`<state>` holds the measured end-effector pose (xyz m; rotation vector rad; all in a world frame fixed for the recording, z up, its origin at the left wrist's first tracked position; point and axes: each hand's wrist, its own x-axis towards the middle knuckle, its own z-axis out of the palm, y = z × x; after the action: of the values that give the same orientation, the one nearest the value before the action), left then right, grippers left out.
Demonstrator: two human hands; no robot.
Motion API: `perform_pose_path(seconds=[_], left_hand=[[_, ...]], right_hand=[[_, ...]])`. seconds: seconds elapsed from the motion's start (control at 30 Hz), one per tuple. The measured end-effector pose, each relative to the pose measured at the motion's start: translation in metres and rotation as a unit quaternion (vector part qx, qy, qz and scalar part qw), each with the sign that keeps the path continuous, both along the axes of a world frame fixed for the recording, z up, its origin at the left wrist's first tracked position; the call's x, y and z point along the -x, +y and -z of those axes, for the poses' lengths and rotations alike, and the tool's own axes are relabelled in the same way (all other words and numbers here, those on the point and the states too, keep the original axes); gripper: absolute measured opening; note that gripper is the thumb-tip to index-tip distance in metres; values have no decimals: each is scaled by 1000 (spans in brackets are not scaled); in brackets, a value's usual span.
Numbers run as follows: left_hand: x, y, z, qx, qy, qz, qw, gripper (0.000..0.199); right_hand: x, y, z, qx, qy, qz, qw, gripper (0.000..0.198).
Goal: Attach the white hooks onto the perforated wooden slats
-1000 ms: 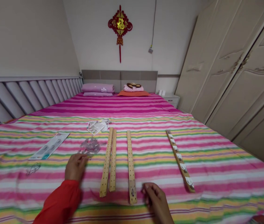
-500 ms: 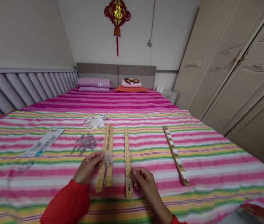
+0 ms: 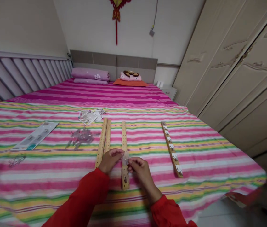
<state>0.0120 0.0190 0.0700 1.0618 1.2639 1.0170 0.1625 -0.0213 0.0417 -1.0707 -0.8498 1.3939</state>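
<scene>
A small clear plastic bag (image 3: pixel 126 155) is pinched in my left hand (image 3: pixel 111 160), over the middle of a perforated wooden strip (image 3: pixel 124 135). My right hand (image 3: pixel 140 168) has its fingers closed at the bag's right side; the bag's contents are too small to make out. On the near end of that strip lies a small shiny piece (image 3: pixel 125 179). Two more perforated strips lie side by side just left, one longer strip (image 3: pixel 101 143) and one neighbouring strip (image 3: pixel 108 134), partly behind my left hand. Farther right is a wooden strip bearing several white hook-like pieces (image 3: pixel 171 147).
On the striped bedspread (image 3: pixel 60 179), a pile of clear plastic bags (image 3: pixel 82 136), some white card pieces (image 3: pixel 91 116), a long blister card (image 3: pixel 36 136) and a tangle of thin loops (image 3: pixel 17 160) lie left. A wardrobe (image 3: pixel 237 78) stands right of the bed.
My left hand has carried the small bag rightward, from above the paired strips to the single strip. My right hand has moved up from the strip's near end to the bag. The view has tilted down.
</scene>
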Motion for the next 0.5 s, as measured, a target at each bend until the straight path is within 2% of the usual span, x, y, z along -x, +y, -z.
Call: perform_pose_path(seconds=[0.5], left_hand=[[-4, 24, 23, -45, 111, 22, 992, 20]], right_hand=[[7, 13, 23, 14, -24, 31, 999, 20]])
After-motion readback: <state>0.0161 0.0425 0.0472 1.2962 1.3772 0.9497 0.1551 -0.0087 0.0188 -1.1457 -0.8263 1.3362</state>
